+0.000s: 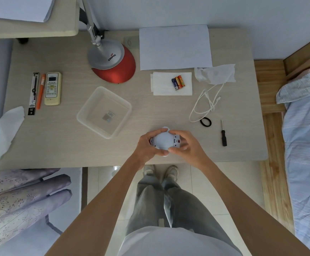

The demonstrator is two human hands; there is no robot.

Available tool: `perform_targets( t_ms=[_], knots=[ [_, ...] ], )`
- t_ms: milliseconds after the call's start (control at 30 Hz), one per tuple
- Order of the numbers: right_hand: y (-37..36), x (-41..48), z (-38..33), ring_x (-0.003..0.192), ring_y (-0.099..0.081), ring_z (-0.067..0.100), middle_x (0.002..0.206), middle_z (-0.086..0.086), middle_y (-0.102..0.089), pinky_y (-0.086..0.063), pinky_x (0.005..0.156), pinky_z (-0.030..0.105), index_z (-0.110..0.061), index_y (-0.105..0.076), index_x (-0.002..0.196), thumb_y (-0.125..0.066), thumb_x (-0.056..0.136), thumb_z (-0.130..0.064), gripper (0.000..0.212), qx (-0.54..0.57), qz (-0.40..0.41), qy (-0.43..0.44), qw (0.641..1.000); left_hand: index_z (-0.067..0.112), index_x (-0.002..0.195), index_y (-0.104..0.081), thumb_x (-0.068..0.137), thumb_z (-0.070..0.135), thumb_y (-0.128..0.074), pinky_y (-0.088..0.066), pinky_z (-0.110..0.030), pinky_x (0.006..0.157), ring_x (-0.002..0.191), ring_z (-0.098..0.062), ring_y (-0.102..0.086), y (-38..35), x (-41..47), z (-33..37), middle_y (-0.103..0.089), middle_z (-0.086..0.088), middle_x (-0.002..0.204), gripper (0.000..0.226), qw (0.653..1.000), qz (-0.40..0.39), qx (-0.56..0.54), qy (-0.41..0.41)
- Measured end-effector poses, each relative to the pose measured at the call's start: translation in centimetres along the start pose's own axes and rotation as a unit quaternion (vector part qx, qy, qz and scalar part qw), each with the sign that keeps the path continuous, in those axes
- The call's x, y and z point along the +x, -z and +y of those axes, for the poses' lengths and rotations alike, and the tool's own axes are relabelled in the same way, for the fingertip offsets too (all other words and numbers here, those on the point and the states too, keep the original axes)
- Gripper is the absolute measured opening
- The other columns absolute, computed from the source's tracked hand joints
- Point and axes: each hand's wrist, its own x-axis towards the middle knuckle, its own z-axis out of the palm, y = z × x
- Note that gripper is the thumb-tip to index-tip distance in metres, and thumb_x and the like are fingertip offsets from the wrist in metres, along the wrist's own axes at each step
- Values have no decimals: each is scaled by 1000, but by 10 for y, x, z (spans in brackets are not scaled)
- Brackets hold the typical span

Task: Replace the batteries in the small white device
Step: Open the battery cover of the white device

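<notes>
Head view: left hand (146, 145) and right hand (185, 145) both clasp the white device (164, 140) above the table (58, 141); 3 batteries (178, 82) lie on a tissue (161, 85).

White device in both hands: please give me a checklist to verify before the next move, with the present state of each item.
1. Both hands hold the white device, left hand, right hand: ok.
2. Batteries ready on the tissue: ok.
3. Screwdriver free on the table: ok.
4. Plastic tray nearby for parts: ok.
5. Battery cover off: cannot tell.
</notes>
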Motion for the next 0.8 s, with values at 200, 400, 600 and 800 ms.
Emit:
perform_targets(
  t_ms=[200,400,600,800],
  knots=[
    [-6,-3,0,116,-68,25,134,-1,-63,-62,85,40,-32,-60,144,-88,89,-25,62,58,-16,-10,998,33,134,-75,56,-9,-99,-62,-50,104,133,-25,-61,0,-1,3,-64,2,146,92,1000,-5,4,2],
    [-9,-1,-1,117,-67,15,133,-11,-63,-58,84,27,-25,-59,146,-89,89,-14,65,83,-21,-12,996,29,137,-73,58,-11,-98,-61,-46,104,134,-20,-61,1,-2,4,-66,6,146,92,1000,-20,4,-6],
    [-9,-1,1,117,-65,10,137,-11,-61,-55,85,20,-26,-57,147,-87,92,-18,63,79,-36,4,996,25,142,-70,67,-12,-94,-62,-37,101,133,-22,-63,11,-6,9,-67,5,145,87,998,-35,43,-22],
    [-9,6,5,108,-63,9,142,-3,-58,-53,84,22,-32,-56,147,-85,94,-19,62,55,-61,15,997,30,145,-63,79,-3,-91,-59,-39,106,121,-16,-62,39,-17,12,-56,0,136,78,956,8,274,-102]
  ],
)
